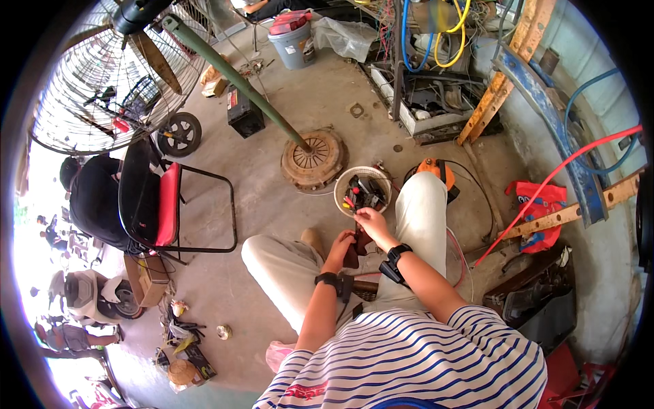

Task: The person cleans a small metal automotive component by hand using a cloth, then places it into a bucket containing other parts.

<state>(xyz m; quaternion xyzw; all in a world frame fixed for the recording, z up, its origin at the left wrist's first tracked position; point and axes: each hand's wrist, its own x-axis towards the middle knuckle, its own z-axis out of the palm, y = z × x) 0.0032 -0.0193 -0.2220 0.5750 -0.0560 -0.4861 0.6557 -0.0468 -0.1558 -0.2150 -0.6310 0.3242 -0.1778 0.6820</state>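
Observation:
Between my knees, my left hand (341,247) grips a dark reddish-brown piece (352,257) whose exact kind I cannot tell. My right hand (374,225) is closed at the upper end of the same dark piece, its fingertips close to the rim of a white plastic basket (339,193). My fingers hide much of the piece. Dark parts and small tools fill the basket, among them red handles (355,190) and a yellow-ended item (349,201). Each wrist wears a black strap with a device.
Beyond the basket, a rusty clutch pressure plate (312,156) supports the green pole (240,84) of a caged fan (117,76). An orange device (440,171) sits by my right knee. A red-seated chair (167,204) and car battery (245,111) stand left. A red hose (557,176) crosses right.

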